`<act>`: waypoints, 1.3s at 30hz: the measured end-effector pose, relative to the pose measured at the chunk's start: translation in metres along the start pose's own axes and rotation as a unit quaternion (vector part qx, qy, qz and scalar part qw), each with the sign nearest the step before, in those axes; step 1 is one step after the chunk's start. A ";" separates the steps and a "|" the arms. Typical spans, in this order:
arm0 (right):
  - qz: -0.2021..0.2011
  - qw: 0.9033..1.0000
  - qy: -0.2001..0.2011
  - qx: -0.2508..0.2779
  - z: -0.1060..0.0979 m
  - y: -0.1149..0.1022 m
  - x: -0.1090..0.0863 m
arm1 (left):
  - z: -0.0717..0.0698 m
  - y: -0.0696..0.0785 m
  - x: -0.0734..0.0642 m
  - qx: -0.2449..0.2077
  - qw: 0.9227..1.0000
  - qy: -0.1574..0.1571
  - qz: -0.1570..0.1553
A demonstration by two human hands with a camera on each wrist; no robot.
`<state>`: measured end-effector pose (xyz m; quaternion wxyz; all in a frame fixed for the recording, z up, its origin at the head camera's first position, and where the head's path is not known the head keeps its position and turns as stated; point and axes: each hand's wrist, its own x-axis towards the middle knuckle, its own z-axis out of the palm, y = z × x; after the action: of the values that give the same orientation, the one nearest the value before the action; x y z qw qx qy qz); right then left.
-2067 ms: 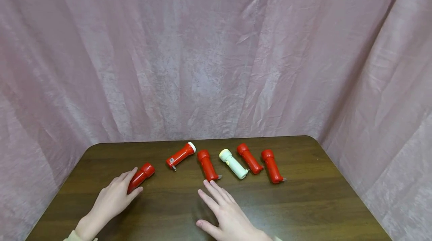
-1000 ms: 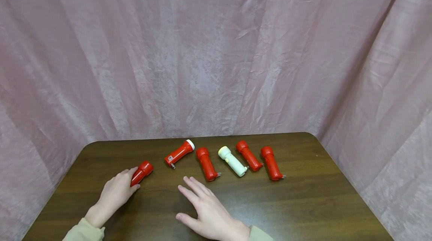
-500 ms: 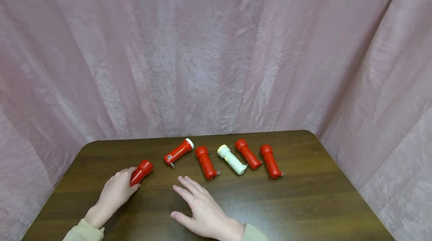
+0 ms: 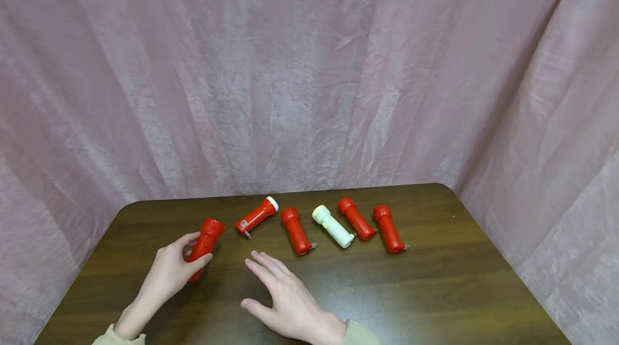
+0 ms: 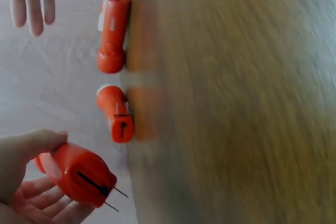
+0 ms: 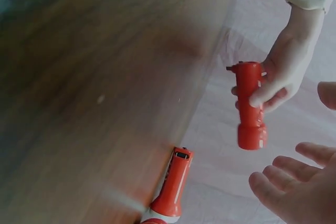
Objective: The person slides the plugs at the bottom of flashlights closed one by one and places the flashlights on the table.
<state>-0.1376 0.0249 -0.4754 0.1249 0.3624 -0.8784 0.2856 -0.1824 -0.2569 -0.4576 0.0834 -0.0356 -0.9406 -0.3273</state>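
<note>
My left hand [image 4: 166, 267] grips a red flashlight [image 4: 205, 240] around its body, between thumb and fingers. Its wide head points up and away from me, and it is raised off the table. In the left wrist view two thin metal pins [image 5: 116, 200] stick out of the tail of this flashlight. My right hand [image 4: 287, 302] hovers at the front middle, fingers spread and holding nothing. Beyond it lie a red flashlight with a white rim [image 4: 257, 216], a plain red flashlight [image 4: 296, 232] and a pale green flashlight [image 4: 333, 228].
Farther right on the brown wooden table [image 4: 459, 280] are two more red flashlights, one toward the back [image 4: 357, 218] and one at the right end of the row [image 4: 389, 229]. A pink curtain [image 4: 300, 76] hangs behind the table and along its right side.
My left hand first lay over the red flashlight on the table, then closed around it, and now has lifted and tilted it up. The right hand has drifted left, still spread.
</note>
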 end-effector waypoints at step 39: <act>0.028 0.995 0.051 0.077 0.007 -0.005 0.021 | 0.015 0.063 -0.016 -0.432 0.875 -0.035 -0.216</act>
<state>-0.1488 0.0062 -0.4707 0.1332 0.3307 -0.8563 0.3737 -0.1610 -0.1983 -0.4331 -0.0459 0.1244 -0.6924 -0.7092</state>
